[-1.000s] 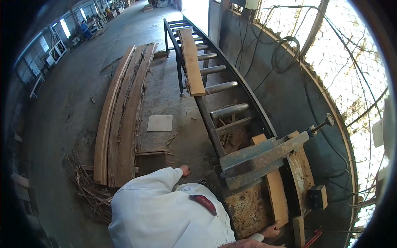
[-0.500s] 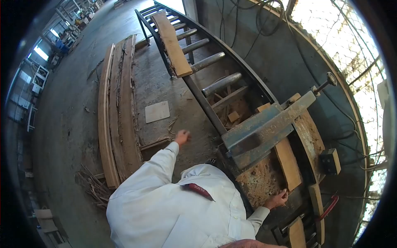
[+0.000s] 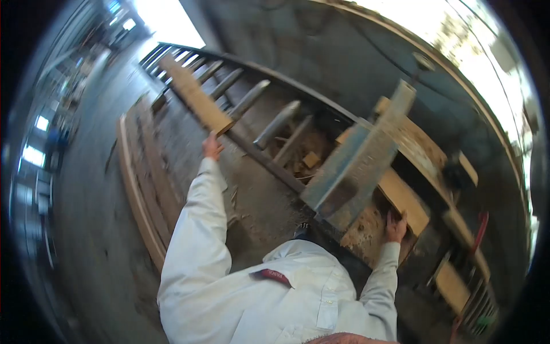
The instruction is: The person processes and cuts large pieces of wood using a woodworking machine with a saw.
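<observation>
A rough-edged wooden plank lies along the roller conveyor. My left hand is at its near corner, fingers closed around the edge; motion blur softens the grip. On the right, a wooden board passes beneath the blue-grey metal guard of a machine. My right hand holds the board's near end by its left edge, with some fingers hidden behind it. Sawdust covers the machine bed beside this hand.
Long rough boards lie on the floor to the left. The roller conveyor runs away from the machine, with offcuts under its rollers. A red handle and another wood piece are at the lower right.
My left hand has moved forward from over the floor to the plank's near end. My right hand has shifted forward along the board's near end. The camera view has turned and blurred.
</observation>
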The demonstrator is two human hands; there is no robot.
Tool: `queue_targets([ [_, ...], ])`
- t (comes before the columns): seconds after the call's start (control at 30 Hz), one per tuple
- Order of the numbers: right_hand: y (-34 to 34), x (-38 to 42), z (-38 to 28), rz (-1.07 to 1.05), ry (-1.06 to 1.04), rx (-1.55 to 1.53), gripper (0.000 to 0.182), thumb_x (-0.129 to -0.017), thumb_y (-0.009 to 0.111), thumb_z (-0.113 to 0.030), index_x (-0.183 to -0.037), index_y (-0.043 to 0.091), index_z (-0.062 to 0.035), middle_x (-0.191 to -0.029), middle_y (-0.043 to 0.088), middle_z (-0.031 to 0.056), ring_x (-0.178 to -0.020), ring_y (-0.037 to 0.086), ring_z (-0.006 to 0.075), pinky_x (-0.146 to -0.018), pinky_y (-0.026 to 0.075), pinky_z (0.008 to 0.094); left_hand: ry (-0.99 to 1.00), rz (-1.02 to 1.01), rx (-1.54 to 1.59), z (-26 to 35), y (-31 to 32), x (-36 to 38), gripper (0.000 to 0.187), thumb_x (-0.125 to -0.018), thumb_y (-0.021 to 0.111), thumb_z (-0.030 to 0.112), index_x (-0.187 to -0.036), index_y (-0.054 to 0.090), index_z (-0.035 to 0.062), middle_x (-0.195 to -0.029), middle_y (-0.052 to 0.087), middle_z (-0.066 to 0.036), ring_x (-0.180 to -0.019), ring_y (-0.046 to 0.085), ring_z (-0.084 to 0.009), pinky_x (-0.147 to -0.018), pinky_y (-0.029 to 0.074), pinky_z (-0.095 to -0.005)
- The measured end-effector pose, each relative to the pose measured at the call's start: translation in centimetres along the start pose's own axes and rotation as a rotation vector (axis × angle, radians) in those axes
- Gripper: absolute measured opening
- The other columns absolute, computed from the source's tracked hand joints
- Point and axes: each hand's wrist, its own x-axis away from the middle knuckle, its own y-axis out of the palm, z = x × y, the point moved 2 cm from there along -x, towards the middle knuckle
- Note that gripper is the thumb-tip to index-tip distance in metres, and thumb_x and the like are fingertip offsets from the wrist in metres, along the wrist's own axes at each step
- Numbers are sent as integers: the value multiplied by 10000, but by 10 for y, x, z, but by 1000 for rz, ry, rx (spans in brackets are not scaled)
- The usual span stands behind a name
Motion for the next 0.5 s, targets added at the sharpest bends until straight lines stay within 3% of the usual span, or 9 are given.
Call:
queue_targets([
  [0.03, -12, 2, 1, 9, -50, 1, 410, -990, 564, -310, -1306, 511, -54, -1319, 542, 113, -1209, 520, 274, -1061, 436, 462, -14, -67, -1, 5, 4, -2, 560, -900, 615, 476, -1151, 552, -20, -1023, 614, -158, -851, 645, -281, -735, 561, -447],
  [0.17, -25, 62, -29, 281, -222, -54, 390, -953, 628, -290, -1261, 544, -64, -1278, 552, 103, -1174, 531, 251, -998, 482, 465, 73, -289, -1, 4, 1, -32, 622, -960, 554, 405, -1384, 407, -25, -1287, 538, -171, -1051, 604, -357, -887, 546, -450],
  [0.2, -39, 71, -49, 352, -255, -41, 367, -945, 639, -286, -1232, 562, -71, -1249, 569, 97, -1142, 552, 242, -965, 501, 464, -20, -251, 93, 8, 4, -35, 568, -990, 520, 343, -1412, 363, -3, -1289, 517, -177, -1040, 608, -344, -905, 549, -443],
  [0.27, -77, 82, -90, 425, -313, -24, 334, -928, 663, -279, -1188, 588, -81, -1169, 608, 83, -1068, 594, 230, -891, 538, 453, 75, -403, -33, -5, -4, -67, 484, -1005, 515, 309, -1353, 405, -9, -1237, 537, -191, -1012, 627, -318, -886, 568, -426],
  [0.3, -105, 84, -114, 428, -338, -15, 326, -919, 675, -275, -1172, 596, -86, -1118, 629, 75, -1025, 615, 226, -851, 555, 445, -148, -315, 209, 3, 3, -59, 455, -999, 538, 315, -1288, 473, -31, -1184, 579, -189, -975, 651, -290, -854, 586, -409],
  [0.37, -136, 96, -161, 463, -396, -3, 304, -903, 695, -271, -1130, 609, -89, -1016, 652, 56, -946, 641, 225, -784, 573, 423, -98, -295, 146, 2, 1, -58, 402, -990, 556, 319, -1195, 551, -27, -1065, 650, -170, -892, 675, -283, -816, 599, -399],
  [0.47, -184, 110, -219, 608, -480, -15, 309, -905, 691, -282, -1118, 610, -73, -1021, 658, 67, -946, 646, 230, -778, 573, 418, -159, -280, 160, -5, 18, -13, 371, -986, 565, 317, -1161, 579, -10, -1000, 680, -153, -846, 682, -298, -793, 603, -394],
  [0.5, -205, 112, -242, 638, -533, -37, 307, -914, 680, -279, -1122, 606, -66, -1025, 656, 74, -944, 647, 234, -781, 574, 414, -138, -346, 140, -14, 21, -5, 386, -988, 563, 307, -1202, 565, -15, -1037, 670, -156, -912, 674, -305, -826, 591, -405],
])
